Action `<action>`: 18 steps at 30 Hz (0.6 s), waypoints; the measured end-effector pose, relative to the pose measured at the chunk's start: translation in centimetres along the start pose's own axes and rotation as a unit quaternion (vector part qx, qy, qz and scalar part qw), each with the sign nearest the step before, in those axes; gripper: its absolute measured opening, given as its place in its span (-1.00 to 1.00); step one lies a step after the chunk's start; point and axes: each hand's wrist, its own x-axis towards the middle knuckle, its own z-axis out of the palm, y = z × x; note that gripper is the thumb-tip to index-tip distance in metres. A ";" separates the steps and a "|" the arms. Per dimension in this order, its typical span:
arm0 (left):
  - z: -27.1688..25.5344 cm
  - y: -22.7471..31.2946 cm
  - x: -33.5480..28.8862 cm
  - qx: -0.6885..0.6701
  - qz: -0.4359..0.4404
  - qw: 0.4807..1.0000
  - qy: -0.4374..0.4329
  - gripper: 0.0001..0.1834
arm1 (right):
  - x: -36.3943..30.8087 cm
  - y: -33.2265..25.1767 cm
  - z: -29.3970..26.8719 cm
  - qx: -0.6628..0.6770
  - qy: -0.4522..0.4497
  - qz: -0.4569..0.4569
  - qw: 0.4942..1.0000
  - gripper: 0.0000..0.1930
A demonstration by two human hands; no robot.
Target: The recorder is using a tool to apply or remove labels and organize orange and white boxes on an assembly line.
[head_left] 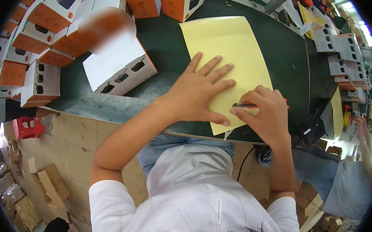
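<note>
A yellow sheet (223,35) lies on the dark green table (163,35), its lower end at the table's near edge. My left hand (199,89) rests on the sheet's left side, palm down with fingers spread. On the sheet's lower right, my right hand (268,114) grips a red utility knife (239,105). The knife's metal end points left toward my left hand; most of its body is hidden by my fingers. A small torn piece (228,135) hangs at the sheet's bottom corner.
A white and orange box (122,73) stands left of the sheet, with many similar boxes (41,81) stacked beyond. At right are a black device (312,128), more stacked boxes (349,48) and another person's arm (366,150). A red stool (28,128) stands on the floor.
</note>
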 end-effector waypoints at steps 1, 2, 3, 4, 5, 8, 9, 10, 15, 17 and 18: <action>0.0 0.1 0.1 0.000 0.001 1.000 0.001 0.01 | 0.0 -0.1 0.2 -0.027 0.014 0.006 1.000 -0.75; 0.1 0.1 0.1 0.003 0.001 1.000 0.003 0.02 | 0.0 -0.1 0.4 -0.029 0.016 0.007 0.999 -0.75; 0.1 0.2 0.2 0.007 0.001 1.000 0.004 0.04 | 0.0 -0.1 0.7 -0.036 0.029 0.008 0.999 -0.74; 0.2 0.2 0.2 0.008 0.003 1.000 0.007 0.04 | 0.0 -0.1 0.7 -0.045 0.043 0.010 0.998 -0.74; 0.2 0.1 0.3 0.009 0.005 1.000 0.006 0.04 | 0.0 -0.2 0.5 -0.048 0.045 0.010 0.998 -0.74; 0.2 0.1 0.0 0.020 0.002 1.000 0.003 0.04 | -0.2 -0.6 0.0 -0.015 0.047 0.016 0.999 -0.75; 0.1 0.1 0.0 0.023 0.002 1.000 -0.003 0.03 | -0.4 -0.8 -0.4 0.004 0.055 0.030 0.998 -0.76; 0.2 0.2 -0.1 0.028 0.003 1.000 0.001 0.03 | -0.6 -1.0 -0.9 0.024 0.064 0.044 0.997 -0.76; -3.6 1.8 -1.7 0.105 0.093 0.981 0.133 -0.22 | -1.9 -0.3 -2.6 0.132 0.119 0.068 0.982 -0.79; -8.3 2.4 -4.2 0.205 -0.019 0.955 0.214 -0.36 | -3.1 0.3 -3.2 0.171 0.143 0.085 0.971 -0.81; -11.8 2.3 -5.5 0.242 -0.081 0.941 0.221 -0.36 | -3.3 0.4 -3.5 0.189 0.142 0.099 0.967 -0.82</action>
